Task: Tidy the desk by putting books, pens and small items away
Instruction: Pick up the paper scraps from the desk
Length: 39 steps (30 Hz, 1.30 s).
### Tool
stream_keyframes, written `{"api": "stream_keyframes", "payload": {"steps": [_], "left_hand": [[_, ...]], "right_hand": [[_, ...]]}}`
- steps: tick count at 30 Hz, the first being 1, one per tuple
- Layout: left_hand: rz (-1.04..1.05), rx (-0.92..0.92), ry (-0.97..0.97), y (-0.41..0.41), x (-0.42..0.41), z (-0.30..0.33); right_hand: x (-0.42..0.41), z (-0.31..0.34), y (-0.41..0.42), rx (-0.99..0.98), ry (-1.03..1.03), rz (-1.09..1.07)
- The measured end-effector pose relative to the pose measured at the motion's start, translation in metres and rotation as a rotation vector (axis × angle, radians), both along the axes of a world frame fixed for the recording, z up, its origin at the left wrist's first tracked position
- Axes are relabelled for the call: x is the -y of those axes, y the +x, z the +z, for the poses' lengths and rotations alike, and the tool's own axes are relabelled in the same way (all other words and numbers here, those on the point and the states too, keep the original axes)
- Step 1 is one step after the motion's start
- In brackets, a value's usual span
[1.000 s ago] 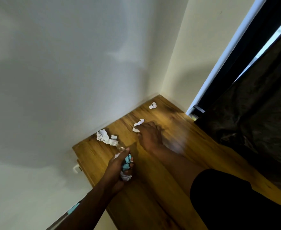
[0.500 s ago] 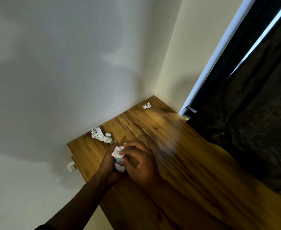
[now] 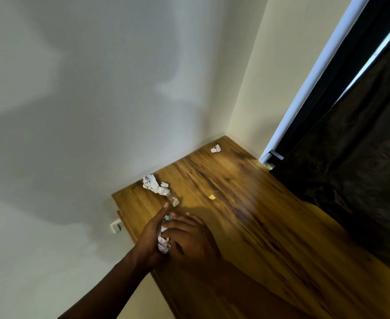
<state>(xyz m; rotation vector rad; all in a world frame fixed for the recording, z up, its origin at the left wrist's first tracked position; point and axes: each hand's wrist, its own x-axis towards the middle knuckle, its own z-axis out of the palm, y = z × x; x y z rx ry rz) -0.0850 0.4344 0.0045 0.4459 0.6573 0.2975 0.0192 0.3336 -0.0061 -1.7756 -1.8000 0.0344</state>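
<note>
My left hand (image 3: 151,236) and my right hand (image 3: 190,237) meet over the wooden desk (image 3: 247,226) near its left edge. Between them sits a wad of crumpled white paper with a bit of blue (image 3: 163,241). The left hand cups the wad with its thumb sticking up. The right hand's fingers curl over the wad from the right and hide most of it. A larger crumpled paper scrap (image 3: 154,186) lies just beyond the hands by the wall. A small paper ball (image 3: 215,148) sits in the far corner. A tiny yellow scrap (image 3: 212,197) lies mid-desk.
White walls close the desk at the back and far right corner. A dark curtain (image 3: 350,169) hangs along the desk's right side beside a window frame (image 3: 309,84). A white fitting (image 3: 115,226) sticks out below the desk's left edge.
My right hand picked up the paper strip from mid-desk and brought it back to my left hand. Both hands now press the collected paper together.
</note>
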Motion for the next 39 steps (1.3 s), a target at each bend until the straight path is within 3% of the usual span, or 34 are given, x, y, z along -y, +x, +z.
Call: {"api": "stream_keyframes", "payload": {"steps": [3,8,11,20,27,30,36,39], "left_hand": [[0.037,-0.007,0.018,-0.012,-0.003,-0.01],[0.104,0.038,0.049,-0.031,-0.012,-0.013],[0.143,0.034,-0.015,-0.041,-0.022,-0.022],[0.208,0.018,-0.04,-0.057,-0.025,-0.023],[0.255,-0.123,-0.001,-0.057,-0.028,-0.027],[0.237,-0.155,-0.003,-0.048,-0.026,-0.026],[0.219,0.029,-0.128,-0.011,-0.02,-0.01],[0.193,0.094,-0.152,0.01,-0.019,-0.003]], "right_hand": [[-0.006,0.002,-0.02,-0.087,-0.004,0.018],[-0.028,0.034,-0.021,-0.581,-0.061,-0.195],[-0.062,0.032,0.001,-0.349,-0.057,-0.334],[-0.119,0.008,0.028,0.07,-0.259,-0.149],[-0.112,0.007,0.035,0.027,-0.111,-0.2],[-0.106,0.017,0.041,-0.169,-0.018,-0.273],[-0.08,0.052,0.042,-0.823,0.109,-0.422],[-0.062,0.061,0.032,-0.984,0.169,-0.454]]}}
